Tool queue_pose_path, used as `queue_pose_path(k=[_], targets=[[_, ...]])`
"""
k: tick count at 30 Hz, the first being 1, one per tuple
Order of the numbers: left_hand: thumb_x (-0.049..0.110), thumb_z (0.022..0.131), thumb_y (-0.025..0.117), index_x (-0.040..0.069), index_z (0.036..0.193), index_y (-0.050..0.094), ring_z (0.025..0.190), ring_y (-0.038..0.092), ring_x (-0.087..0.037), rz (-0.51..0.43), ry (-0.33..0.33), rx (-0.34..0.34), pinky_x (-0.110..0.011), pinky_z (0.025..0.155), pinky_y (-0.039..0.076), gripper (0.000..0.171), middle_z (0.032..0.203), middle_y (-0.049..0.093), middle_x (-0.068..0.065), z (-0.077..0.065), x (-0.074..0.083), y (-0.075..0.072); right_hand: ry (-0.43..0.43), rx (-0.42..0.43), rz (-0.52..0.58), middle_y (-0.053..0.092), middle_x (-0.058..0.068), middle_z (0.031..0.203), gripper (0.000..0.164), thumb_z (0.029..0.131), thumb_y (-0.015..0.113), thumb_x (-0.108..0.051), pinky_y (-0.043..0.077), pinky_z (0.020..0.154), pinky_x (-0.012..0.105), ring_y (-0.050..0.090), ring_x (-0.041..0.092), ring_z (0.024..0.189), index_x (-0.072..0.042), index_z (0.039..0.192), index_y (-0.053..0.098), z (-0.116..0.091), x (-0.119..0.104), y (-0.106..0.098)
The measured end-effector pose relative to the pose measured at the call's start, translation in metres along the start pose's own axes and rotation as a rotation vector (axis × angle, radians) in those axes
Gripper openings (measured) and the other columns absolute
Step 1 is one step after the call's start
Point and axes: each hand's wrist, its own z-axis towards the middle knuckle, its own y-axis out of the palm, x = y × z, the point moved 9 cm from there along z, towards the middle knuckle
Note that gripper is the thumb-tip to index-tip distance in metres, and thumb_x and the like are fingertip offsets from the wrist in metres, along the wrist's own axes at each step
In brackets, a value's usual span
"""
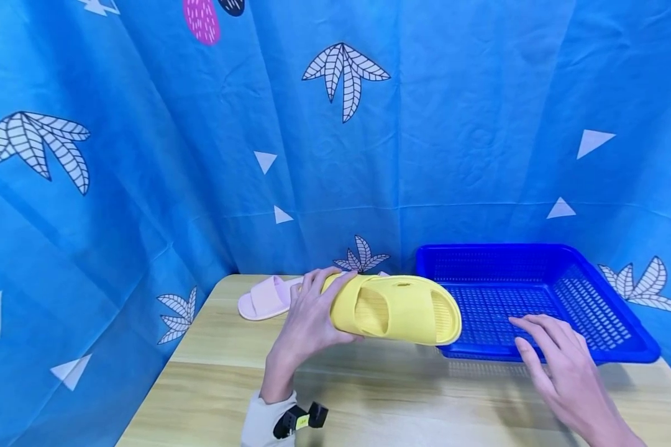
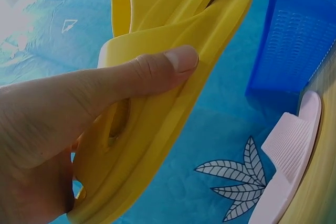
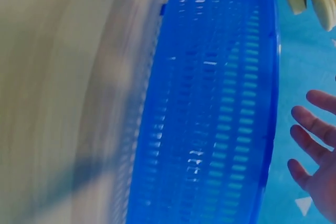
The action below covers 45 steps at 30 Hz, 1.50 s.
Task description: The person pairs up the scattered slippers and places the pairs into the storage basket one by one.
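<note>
My left hand (image 1: 310, 313) grips yellow slippers (image 1: 410, 310) above the table; they look like two, pressed together. In the left wrist view, my thumb lies across the side of the yellow slippers (image 2: 157, 129). Toward the right, my right hand (image 1: 565, 366) hovers by the near side of a blue plastic basket (image 1: 537, 247), its fingers spread and holding nothing. Behind my left hand, a light pink slipper (image 1: 265, 299) lies on the table, partly covered. A pink slipper (image 2: 294, 150) also shows in the left wrist view.
The wooden table (image 1: 223, 385) carries the basket at its back right. A blue patterned curtain (image 1: 335, 167) hangs behind and to the left of the table. A small black device (image 1: 302, 419) is strapped to my left wrist.
</note>
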Motion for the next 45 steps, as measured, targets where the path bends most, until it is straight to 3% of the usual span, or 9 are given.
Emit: queue_pose_path(k=[4, 13, 21, 30, 37, 45], targets=[[0.059, 0.053, 0.098, 0.028, 0.149, 0.053, 0.129, 0.043, -0.029, -0.012, 0.001, 0.001, -0.050, 0.086, 0.038, 0.110, 0.143, 0.051, -0.006, -0.001, -0.001, 0.000, 0.005, -0.003, -0.024, 0.065, 0.016, 0.120, 0.025, 0.098, 0.062, -0.010, 0.032, 0.084, 0.049, 0.052, 0.037, 0.114, -0.006, 0.120, 0.072, -0.005, 0.006, -0.002], [0.058, 0.053, 0.098, 0.027, 0.149, 0.053, 0.130, 0.042, -0.028, -0.045, 0.002, -0.009, -0.046, 0.085, 0.037, 0.110, 0.144, 0.051, -0.004, -0.001, -0.004, 0.002, 0.046, -0.058, -0.108, 0.066, 0.015, 0.113, 0.019, 0.096, 0.060, -0.005, 0.032, 0.078, 0.049, 0.053, 0.038, 0.107, -0.005, 0.110, 0.072, -0.014, 0.020, -0.003], [0.058, 0.052, 0.098, 0.025, 0.149, 0.054, 0.130, 0.043, -0.029, -0.055, -0.009, -0.009, -0.050, 0.088, 0.038, 0.111, 0.143, 0.052, -0.006, 0.000, -0.007, 0.002, 0.104, -0.126, -0.201, 0.066, 0.011, 0.104, 0.010, 0.098, 0.063, -0.013, 0.033, 0.079, 0.059, 0.055, 0.039, 0.102, -0.011, 0.104, 0.072, -0.024, 0.034, 0.002], [0.058, 0.053, 0.098, 0.027, 0.149, 0.053, 0.131, 0.043, -0.029, -0.056, -0.017, -0.016, -0.049, 0.088, 0.038, 0.111, 0.143, 0.051, -0.004, 0.000, -0.008, 0.003, 0.078, -0.122, -0.240, 0.062, 0.007, 0.096, 0.011, 0.098, 0.057, -0.008, 0.034, 0.077, 0.057, 0.055, 0.034, 0.091, -0.011, 0.096, 0.068, -0.027, 0.037, 0.004], [0.058, 0.053, 0.098, 0.024, 0.149, 0.054, 0.130, 0.043, -0.030, -0.067, -0.015, -0.019, -0.052, 0.089, 0.039, 0.111, 0.143, 0.052, -0.007, 0.000, -0.009, 0.006, 0.050, -0.124, -0.263, 0.062, 0.006, 0.095, 0.015, 0.098, 0.053, -0.010, 0.035, 0.076, 0.052, 0.054, 0.032, 0.092, -0.008, 0.096, 0.067, -0.028, 0.035, 0.007], [0.060, 0.054, 0.097, 0.027, 0.150, 0.052, 0.130, 0.043, -0.030, -0.074, -0.005, -0.018, -0.049, 0.088, 0.038, 0.111, 0.144, 0.052, -0.006, 0.002, -0.008, 0.009, 0.039, -0.119, -0.284, 0.062, 0.007, 0.092, 0.017, 0.098, 0.050, -0.011, 0.036, 0.080, 0.055, 0.055, 0.033, 0.091, -0.007, 0.094, 0.066, -0.030, 0.038, 0.010]])
